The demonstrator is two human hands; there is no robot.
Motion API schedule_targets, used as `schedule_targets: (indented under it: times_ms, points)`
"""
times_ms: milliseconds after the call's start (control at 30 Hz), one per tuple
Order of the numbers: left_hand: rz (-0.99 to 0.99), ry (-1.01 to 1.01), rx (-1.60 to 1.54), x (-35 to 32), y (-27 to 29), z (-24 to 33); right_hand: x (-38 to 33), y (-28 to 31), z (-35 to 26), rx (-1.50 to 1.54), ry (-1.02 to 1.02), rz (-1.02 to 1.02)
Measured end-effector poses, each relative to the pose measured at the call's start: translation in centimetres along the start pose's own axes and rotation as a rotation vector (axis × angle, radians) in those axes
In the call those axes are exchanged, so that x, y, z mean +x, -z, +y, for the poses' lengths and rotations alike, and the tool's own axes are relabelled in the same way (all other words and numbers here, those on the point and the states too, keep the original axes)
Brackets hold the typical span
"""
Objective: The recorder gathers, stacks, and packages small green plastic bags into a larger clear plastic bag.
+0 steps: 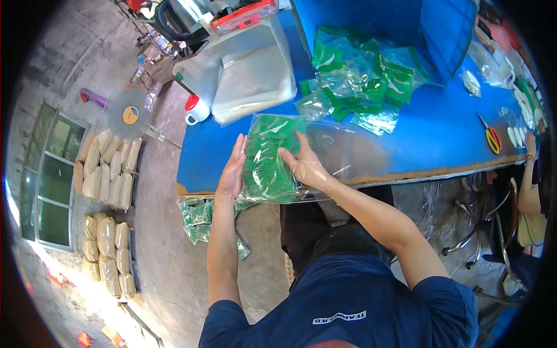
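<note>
we are holding one clear plastic bag (290, 156) stuffed with a stack of green packets (268, 159), at the near edge of the blue table (441, 139). our left hand (233, 168) is pressing flat, fingers straight, against the stack's left side. our right hand (303, 162) is lying over the top of the bag, fingers spread and gripping it. beyond the hands we are seeing one loose heap of green-and-clear packets (362, 87), too tangled to count, and one stack of clear sheets (252, 75) to its left. one pair of red-and-yellow scissors (492, 136) is lying well apart to the right, and a row of small white ovals (515, 136) just past it. another person's arm (529, 185) is resting at the table's right end. more green packets (200, 217) are lying on the concrete floor (168, 255) under the table edge. two groups of tan sacks (107, 174) are lined up by the window (49, 180), beside one round fan (129, 113).
</note>
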State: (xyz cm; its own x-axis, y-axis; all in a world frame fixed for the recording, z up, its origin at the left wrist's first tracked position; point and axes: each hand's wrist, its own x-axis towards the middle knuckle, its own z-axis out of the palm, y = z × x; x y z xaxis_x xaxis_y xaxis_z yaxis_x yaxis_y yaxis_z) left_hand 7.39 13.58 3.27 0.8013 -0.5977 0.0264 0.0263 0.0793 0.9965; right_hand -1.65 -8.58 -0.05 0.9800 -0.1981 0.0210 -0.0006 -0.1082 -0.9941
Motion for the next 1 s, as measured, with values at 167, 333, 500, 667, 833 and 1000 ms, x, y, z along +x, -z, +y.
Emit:
schedule_targets:
  times_ms: [167,333,500,667,833,1000]
  points:
    - [-0.061,0.043,-0.402,-0.6,0.8,-0.9,-1.5,0.9,-2.3,0.184,-0.104,-0.097]
    - [-0.028,0.099,-0.06,-0.8,-0.1,-0.6,-1.1,3.0,-1.7,0.66,-0.239,-0.398]
    - [0.028,0.129,-0.012,-0.4,-0.6,-0.6,0.4,2.6,0.0,0.663,-0.179,-0.467]
    - [0.043,0.115,-0.002,-0.7,0.0,-0.9,-0.2,0.6,-1.7,0.614,-0.154,-0.355]
    - [0.04,0.095,0.01,-0.5,-0.1,-1.0,-0.9,-1.0,-1.3,0.744,-0.202,-0.163]
    - [0.035,0.106,0.045,-0.8,-0.4,-1.0,0.1,0.6,-2.1,0.651,-0.359,-0.107]
